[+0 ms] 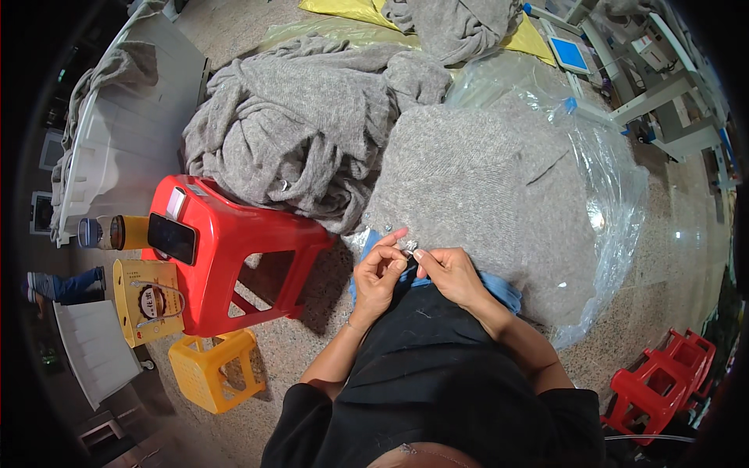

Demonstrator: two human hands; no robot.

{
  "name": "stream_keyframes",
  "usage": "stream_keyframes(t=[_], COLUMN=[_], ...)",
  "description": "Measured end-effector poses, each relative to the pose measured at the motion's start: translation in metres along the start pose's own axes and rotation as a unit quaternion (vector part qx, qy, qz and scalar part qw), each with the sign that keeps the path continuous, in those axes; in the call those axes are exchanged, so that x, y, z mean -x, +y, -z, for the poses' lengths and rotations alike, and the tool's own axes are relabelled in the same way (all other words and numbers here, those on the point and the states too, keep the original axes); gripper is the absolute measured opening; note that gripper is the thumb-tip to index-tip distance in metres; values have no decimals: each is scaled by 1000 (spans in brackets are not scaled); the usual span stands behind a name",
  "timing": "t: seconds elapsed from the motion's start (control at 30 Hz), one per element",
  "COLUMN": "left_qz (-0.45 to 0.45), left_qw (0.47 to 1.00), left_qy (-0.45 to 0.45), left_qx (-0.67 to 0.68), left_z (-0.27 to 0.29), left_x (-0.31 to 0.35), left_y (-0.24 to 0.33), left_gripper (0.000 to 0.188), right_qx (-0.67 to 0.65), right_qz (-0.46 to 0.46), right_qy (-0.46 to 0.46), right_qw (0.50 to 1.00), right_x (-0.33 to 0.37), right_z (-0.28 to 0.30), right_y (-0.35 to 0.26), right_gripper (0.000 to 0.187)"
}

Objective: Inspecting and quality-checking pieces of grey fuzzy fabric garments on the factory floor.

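Over my lap, my left hand (378,273) and my right hand (450,273) meet with fingertips nearly touching. Each one pinches thumb against finger, while a finger of the left points outward. What lies between the fingertips is too small to make out; a small pale, silvery bit (409,245) shows right beside them. Just beyond my hands a grey knit piece (468,179) lies spread out on clear plastic sheeting (605,210). Blue cloth (499,290) shows at my lap under the near edge of the knit.
A heap of grey knits (289,125) lies ahead left, with another pile (460,27) farther off. At left, a red stool (234,257) bears a phone (172,239), near a yellow stool (214,370), a yellow bag (148,304) and a white bin (133,132). Red stools (659,386) stand right.
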State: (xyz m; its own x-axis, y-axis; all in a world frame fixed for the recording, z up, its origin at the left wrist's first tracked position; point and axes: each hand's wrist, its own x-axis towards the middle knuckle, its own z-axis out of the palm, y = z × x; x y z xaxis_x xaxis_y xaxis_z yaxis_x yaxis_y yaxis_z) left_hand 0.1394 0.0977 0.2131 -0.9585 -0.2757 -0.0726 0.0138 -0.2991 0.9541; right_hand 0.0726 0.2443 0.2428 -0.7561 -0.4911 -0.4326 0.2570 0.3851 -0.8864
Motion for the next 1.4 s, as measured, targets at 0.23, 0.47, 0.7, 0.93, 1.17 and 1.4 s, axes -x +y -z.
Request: stream_keyframes(t=[0.23,0.47,0.7,0.93,1.17,1.4], left_qz=[28,-58,-89,-94,-112,-122], left_qw=[975,965,925,901,906,917], left_qy=[220,196,-92,-125,-89,-51], left_qx=[3,-162,-357,-406,-398,-377], left_z=[30,29,-19,-19,-25,-27], left_x=[-24,-19,-17,-16,-15,-19], left_y=[-3,1,5,-5,-4,-7], left_gripper=[13,5,16,29,26,10], right_qx=[-74,215,2,267,186,32], right_qz=[5,184,-24,196,113,36], right_qy=[86,191,107,144,73,30], right_qw=[993,940,994,932,973,998], right_x=[-3,7,-18,1,-12,-11], right_z=[18,47,42,36,44,46], right_y=[-1,9,36,29,39,39], right_gripper=[30,30,29,23,19,15])
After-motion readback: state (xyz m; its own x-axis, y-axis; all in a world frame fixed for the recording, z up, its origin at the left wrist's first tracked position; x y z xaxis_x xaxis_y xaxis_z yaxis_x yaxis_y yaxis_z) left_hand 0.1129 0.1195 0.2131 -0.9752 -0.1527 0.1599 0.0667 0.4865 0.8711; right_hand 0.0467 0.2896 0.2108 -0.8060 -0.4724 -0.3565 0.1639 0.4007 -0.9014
